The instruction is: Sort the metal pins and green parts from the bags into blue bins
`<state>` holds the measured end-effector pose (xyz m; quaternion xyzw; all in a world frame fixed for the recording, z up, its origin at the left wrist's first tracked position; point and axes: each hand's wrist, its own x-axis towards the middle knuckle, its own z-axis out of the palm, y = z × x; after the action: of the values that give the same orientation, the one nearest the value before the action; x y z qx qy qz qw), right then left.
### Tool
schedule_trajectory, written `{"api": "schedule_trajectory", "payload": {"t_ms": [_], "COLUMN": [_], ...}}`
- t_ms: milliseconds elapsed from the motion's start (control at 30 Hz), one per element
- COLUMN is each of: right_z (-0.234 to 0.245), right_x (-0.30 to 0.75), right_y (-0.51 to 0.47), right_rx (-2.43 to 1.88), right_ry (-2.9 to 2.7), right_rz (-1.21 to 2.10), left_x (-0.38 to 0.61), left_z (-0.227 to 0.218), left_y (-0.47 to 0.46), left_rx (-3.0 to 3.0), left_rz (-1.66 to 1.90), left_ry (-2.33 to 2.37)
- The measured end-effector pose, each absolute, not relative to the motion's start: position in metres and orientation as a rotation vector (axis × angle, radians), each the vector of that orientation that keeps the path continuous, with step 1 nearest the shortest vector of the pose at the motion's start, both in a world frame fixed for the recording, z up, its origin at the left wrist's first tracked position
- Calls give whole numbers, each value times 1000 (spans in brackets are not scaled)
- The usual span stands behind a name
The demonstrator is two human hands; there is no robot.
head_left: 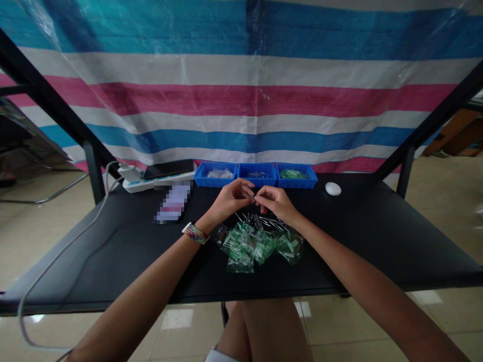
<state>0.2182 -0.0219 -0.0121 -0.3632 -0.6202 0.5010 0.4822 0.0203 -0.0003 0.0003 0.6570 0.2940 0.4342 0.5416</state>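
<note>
My left hand (pixel 231 199) and my right hand (pixel 278 202) meet above the middle of the black table, fingertips almost touching. Both are closed in a pinch around a thin, shiny metal piece (pixel 252 197), too small to name. Just below the hands lies a loose spread of thin silvery metal pins (pixel 260 221). Nearer to me is a pile of small clear and green plastic packets (pixel 251 244), some with thin pieces inside. A patterned watch band (pixel 196 233) is around my left wrist.
Behind my hands stand three blue bins: a left bin (pixel 215 184) with clear pieces, a middle bin (pixel 245 184) with metal pins, a right bin (pixel 298 185) with green pieces. Left are a phone (pixel 174 202), a power strip (pixel 132 186) and cable (pixel 75 238); right, a white oval object (pixel 333 189).
</note>
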Motion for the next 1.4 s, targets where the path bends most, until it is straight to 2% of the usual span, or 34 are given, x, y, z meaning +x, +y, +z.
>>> {"api": "schedule_trajectory", "payload": {"t_ms": [400,1133,1267,1400], "right_z": [-8,-11,-9,-12], "right_x": [224,225,227,235], "right_y": [-21,-16,-14,-7], "right_rx": [-909,-943,-919,-963], "right_ry": [-1454,-1355,-1338,-1240], "right_rz": [1054,1202,1110,920], "left_x": [16,17,14,-2], "left_z": [6,10,8,6], "left_y": [-2,-2,0,8], "left_rx": [1416,1517,1571,1943], "left_rz": [870,1027,1006,831], "left_ry": [866,852,878,958]}}
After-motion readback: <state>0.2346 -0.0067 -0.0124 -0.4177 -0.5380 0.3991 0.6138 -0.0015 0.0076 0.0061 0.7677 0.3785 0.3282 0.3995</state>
